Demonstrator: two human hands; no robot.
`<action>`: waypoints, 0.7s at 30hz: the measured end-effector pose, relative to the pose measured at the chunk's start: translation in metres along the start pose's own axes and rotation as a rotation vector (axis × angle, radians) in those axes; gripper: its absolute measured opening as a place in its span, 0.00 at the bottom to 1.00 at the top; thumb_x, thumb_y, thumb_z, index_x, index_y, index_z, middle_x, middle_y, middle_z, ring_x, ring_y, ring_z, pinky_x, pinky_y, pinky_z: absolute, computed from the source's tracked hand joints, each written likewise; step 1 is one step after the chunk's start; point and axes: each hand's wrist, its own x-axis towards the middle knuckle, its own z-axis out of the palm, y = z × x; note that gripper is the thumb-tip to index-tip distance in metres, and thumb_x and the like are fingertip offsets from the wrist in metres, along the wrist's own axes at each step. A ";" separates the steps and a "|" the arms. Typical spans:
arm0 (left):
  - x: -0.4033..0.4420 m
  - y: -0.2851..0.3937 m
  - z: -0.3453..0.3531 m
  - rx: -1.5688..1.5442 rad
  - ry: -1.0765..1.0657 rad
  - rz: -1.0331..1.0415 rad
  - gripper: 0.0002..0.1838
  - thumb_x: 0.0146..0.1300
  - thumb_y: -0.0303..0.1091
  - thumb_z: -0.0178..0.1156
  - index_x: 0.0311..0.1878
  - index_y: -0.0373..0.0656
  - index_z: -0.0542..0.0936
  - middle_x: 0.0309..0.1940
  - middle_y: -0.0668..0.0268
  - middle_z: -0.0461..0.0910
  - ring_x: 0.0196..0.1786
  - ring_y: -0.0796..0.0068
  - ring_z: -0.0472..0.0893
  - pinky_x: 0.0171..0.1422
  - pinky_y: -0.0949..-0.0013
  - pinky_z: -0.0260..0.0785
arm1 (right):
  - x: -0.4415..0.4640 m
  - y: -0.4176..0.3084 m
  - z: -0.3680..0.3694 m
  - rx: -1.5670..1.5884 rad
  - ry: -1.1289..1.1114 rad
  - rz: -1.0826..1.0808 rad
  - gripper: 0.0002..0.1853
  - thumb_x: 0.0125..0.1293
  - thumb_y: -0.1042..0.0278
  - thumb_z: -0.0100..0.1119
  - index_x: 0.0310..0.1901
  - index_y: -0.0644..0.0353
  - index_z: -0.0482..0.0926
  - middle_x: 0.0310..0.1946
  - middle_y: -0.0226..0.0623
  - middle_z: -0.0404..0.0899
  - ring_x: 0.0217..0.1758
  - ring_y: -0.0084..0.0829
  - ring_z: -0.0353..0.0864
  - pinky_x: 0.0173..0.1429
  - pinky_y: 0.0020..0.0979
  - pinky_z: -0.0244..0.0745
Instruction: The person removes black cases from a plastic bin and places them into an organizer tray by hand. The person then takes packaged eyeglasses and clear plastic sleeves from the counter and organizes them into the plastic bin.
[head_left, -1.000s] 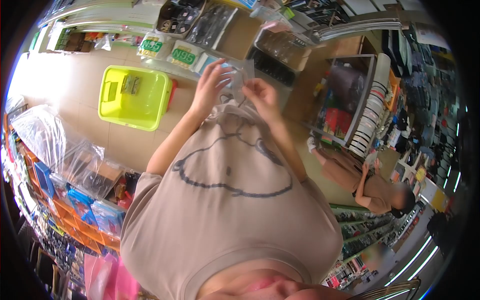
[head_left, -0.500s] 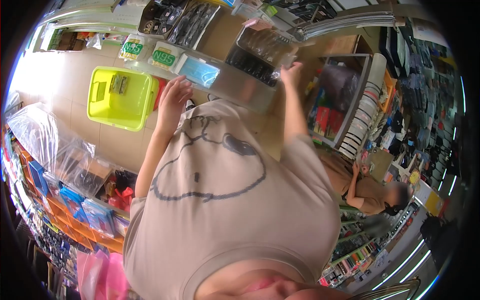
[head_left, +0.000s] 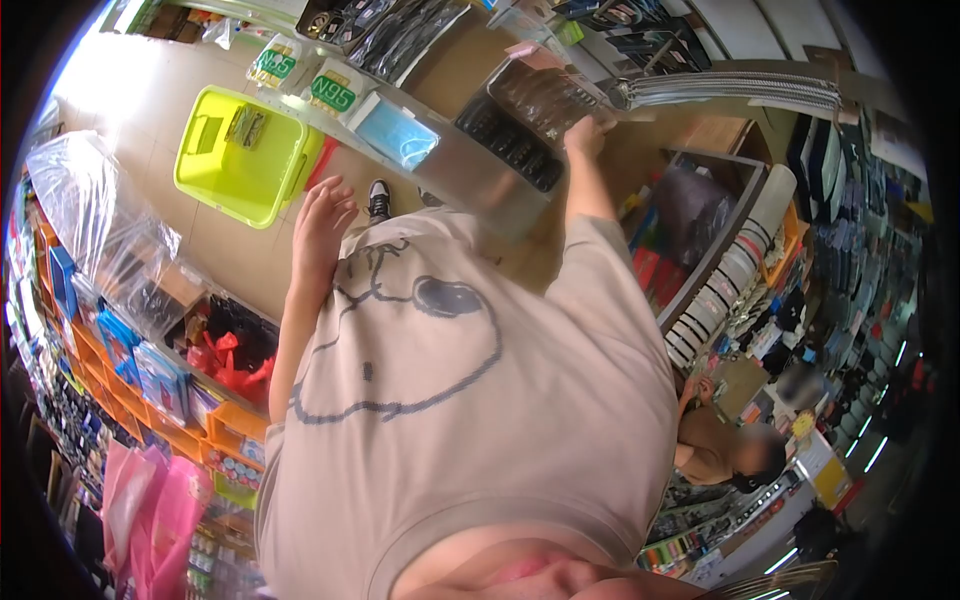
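My left hand [head_left: 325, 215] is raised beside my shirt with its fingers apart, holding nothing, near the yellow-green bin [head_left: 265, 205]. On the other side, my right hand [head_left: 585, 137] reaches to the edge of a tray of clear-wrapped brown items [head_left: 545, 98]. Its fingers are partly hidden, so what it holds, if anything, cannot be made out. Next to that tray are black items in rows [head_left: 508, 145]. A pack of blue masks [head_left: 397, 132] lies on the counter between my two hands.
Two N95 packs [head_left: 335, 92] lie beside the masks. A grey-framed case [head_left: 715, 240] and white rolls [head_left: 735, 265] stand at the right. Another person [head_left: 720, 445] is at the lower right. Orange shelves [head_left: 125, 405] and clear plastic sheeting [head_left: 90, 205] are at the left.
My hands have moved apart from the clear plastic bag between them. My right hand has gone right to the tray; my left hand has moved left and down. The bag is no longer visible.
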 end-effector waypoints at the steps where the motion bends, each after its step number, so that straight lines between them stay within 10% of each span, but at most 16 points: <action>1: -0.003 -0.003 -0.002 -0.004 0.011 0.001 0.20 0.79 0.38 0.52 0.67 0.38 0.73 0.52 0.62 0.80 0.53 0.72 0.79 0.65 0.65 0.72 | 0.012 0.005 0.015 0.002 -0.020 0.000 0.11 0.66 0.69 0.61 0.47 0.61 0.85 0.49 0.51 0.87 0.54 0.49 0.88 0.57 0.45 0.84; 21: -0.020 -0.024 -0.003 -0.058 0.072 0.011 0.20 0.80 0.39 0.51 0.67 0.38 0.73 0.51 0.60 0.80 0.52 0.70 0.79 0.64 0.65 0.73 | 0.012 0.016 0.040 0.323 0.124 -0.006 0.26 0.59 0.52 0.74 0.50 0.63 0.76 0.49 0.54 0.83 0.55 0.53 0.84 0.59 0.49 0.79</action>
